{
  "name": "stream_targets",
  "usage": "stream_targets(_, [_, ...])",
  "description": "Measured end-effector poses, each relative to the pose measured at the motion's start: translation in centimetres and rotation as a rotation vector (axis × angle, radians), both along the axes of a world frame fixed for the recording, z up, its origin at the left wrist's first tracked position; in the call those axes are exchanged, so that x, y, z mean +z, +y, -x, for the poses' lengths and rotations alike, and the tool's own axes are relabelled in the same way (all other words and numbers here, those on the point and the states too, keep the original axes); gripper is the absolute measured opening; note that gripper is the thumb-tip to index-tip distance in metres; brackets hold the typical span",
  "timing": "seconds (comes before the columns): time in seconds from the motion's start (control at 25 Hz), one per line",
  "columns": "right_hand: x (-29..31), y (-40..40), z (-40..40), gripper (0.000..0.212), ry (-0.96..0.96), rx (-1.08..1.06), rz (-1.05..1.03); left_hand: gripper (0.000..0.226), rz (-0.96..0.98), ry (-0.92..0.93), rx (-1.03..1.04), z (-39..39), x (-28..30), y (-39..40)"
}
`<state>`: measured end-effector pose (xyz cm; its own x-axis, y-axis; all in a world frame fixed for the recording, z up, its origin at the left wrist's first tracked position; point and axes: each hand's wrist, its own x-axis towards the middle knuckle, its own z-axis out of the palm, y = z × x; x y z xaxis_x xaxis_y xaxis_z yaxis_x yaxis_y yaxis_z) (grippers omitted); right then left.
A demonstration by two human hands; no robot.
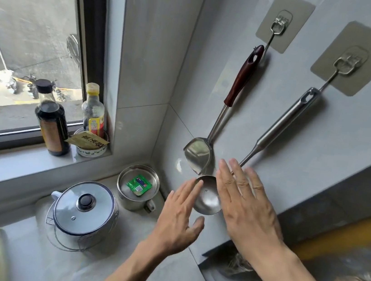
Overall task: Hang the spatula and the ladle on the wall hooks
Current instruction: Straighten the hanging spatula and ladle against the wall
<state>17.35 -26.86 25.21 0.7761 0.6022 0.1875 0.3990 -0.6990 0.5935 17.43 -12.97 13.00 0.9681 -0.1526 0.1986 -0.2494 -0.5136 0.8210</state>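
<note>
Spatula (pixel 232 104) and ladle (pixel 276 129) both hooked; left hand (pixel 178 220) and right hand (pixel 244 208) flank the bowl, fingers open, empty, likely steadying swing.

spatula (pixel 233 99): hangs by its dark wooden handle from the left wall hook (pixel 278 26), blade down
ladle (pixel 276 129): hangs from the right wall hook (pixel 346 63), its bowl just below the spatula blade
left hand (pixel 178 220): open, fingers spread, fingertips at the bowl's left edge
right hand (pixel 249 206): open, flat, covering the bowl's right side
surface (pixel 160 279): carries a lidded pot (pixel 84 209) and a steel cup (pixel 137 187)
</note>
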Motion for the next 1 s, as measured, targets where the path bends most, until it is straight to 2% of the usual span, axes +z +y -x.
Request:
stream_targets(0.12, [0.1, -0.9, -0.1, 0.065, -0.020, -0.008, 0.039, 0.086, 0.015, 0.073, -0.053, 0.6, -0.7, -1.3])
stream_targets(0.28, [-0.5, -0.5, -0.6, 0.066, -0.038, -0.025, 0.095, 0.081, -0.022, 0.096, -0.085, 0.7, -1.4, -2.1])
stream_targets(0.52, [-0.8, -1.2, -1.9, 0.069, 0.020, -0.075, 0.032, 0.076, -0.081, 0.116, -0.109, 0.6, -2.1, -2.3])
stream_targets(1.0, [-0.9, -1.4, -2.0, 0.069, 0.086, -0.113, 0.066, 0.075, -0.072, 0.113, -0.109, 0.5, -2.2, -2.2])
